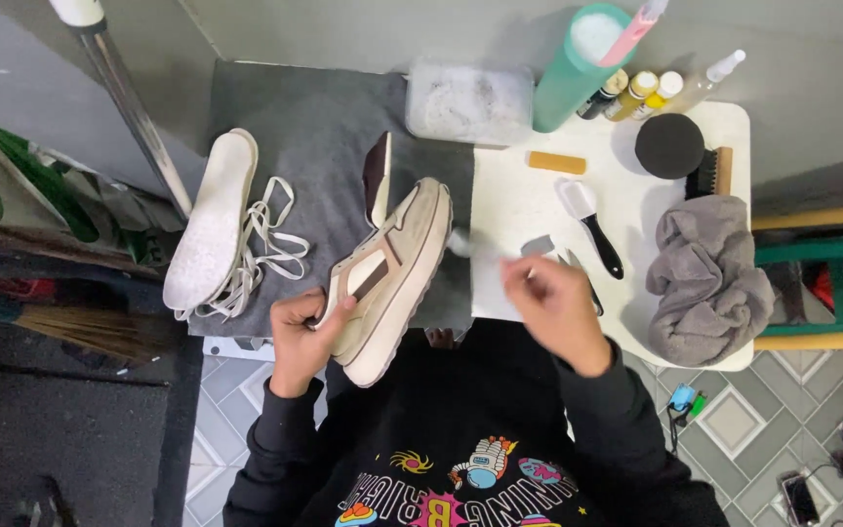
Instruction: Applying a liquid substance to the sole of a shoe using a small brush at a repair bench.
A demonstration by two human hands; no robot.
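My left hand (302, 337) grips a beige and cream sneaker (392, 278) by its heel, tilted on its side over the grey mat (314, 127). My right hand (553, 303) is blurred, fingers pinched around a small pale brush or cloth whose tip (461, 244) is close to the sneaker's side. What exactly it holds is hard to tell. The sneaker has no laces in it.
A white insole (209, 220) and loose white laces (265, 244) lie on the mat, a second shoe (377, 181) behind. On the white table (509, 210): black-handled brush (592, 224), grey cloth (709, 278), black round sponge (668, 144), wooden brush (714, 174), several bottles (641, 93), teal cup (578, 68), plastic tray (468, 101).
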